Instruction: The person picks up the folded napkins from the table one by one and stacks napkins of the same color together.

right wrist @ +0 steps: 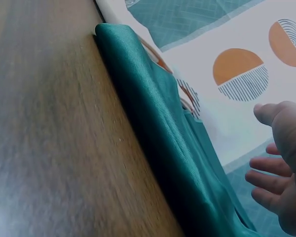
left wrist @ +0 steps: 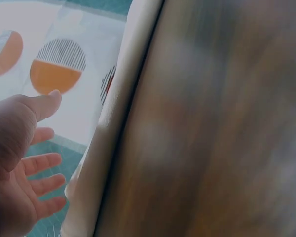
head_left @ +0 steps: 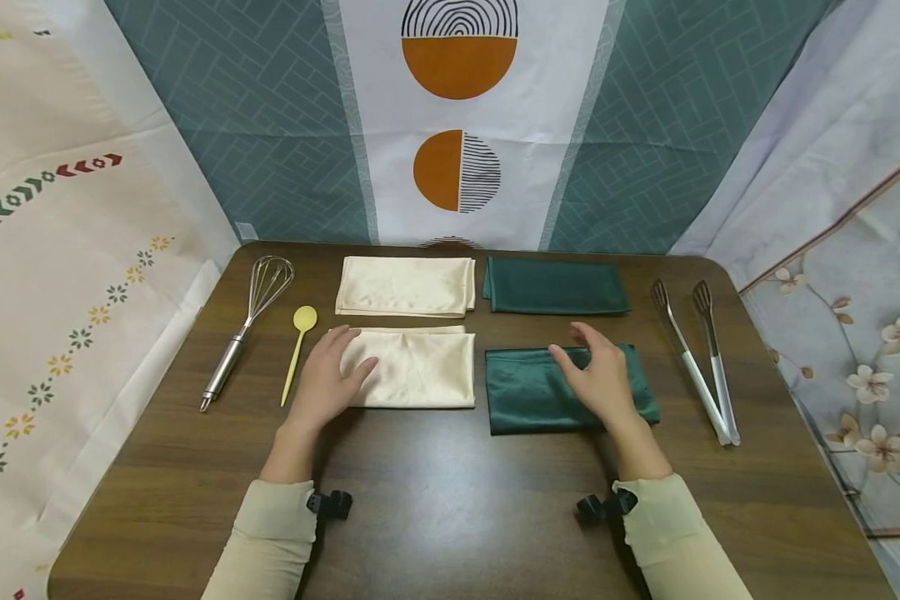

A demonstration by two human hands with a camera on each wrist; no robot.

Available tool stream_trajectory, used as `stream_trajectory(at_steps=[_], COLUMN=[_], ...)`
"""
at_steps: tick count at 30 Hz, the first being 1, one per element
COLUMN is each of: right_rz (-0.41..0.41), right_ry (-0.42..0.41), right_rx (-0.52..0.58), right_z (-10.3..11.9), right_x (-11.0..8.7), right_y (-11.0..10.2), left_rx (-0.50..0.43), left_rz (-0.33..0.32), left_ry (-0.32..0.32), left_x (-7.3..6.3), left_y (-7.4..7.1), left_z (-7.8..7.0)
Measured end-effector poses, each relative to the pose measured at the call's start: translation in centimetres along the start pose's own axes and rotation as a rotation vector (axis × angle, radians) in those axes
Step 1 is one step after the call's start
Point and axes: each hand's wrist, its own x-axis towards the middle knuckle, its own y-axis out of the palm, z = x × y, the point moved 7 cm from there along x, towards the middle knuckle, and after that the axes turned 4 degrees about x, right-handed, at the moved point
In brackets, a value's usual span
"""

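Observation:
My left hand is over the left end of the nearer cream folded cloth, fingers spread and gripping nothing. Above the nearer green folded cloth is my right hand, thumb and fingers apart, also holding nothing. In the left wrist view the left hand shows loose, parted fingers. The right wrist view has the right hand beside the long fold of the green satin cloth, with a visible space between them. Whether either hand touches its cloth is hard to tell from the head view.
Behind lie another cream folded cloth and another green one. A whisk and a yellow spoon lie at the left. Metal tongs with pale handles rest at the right. Patterned fabric hangs behind the wooden table.

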Motion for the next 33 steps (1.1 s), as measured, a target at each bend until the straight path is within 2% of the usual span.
stream_trajectory(at_steps=[7, 20, 27, 33], right_rz=[0.102, 0.182, 0.227, 0.277], right_ry=[0.038, 0.027, 0.049, 0.047], right_rx=[0.048, 0.110, 0.106, 0.090], right_z=[-0.2, 0.6, 1.1, 1.4], right_x=[0.7, 2.1, 2.5, 3.3], right_y=[2.0, 5.5, 7.6, 9.5], left_rx=[-0.072, -0.148, -0.131, -0.103], left_rz=[0.026, 0.058, 0.116, 0.198], left_ry=[-0.049, -0.130, -0.195, -0.227], left_x=[0.4, 1.7, 1.9, 1.9], left_y=[-0.3, 0.2, 0.6, 0.9], left_z=[1.7, 4.2, 4.9, 5.8])
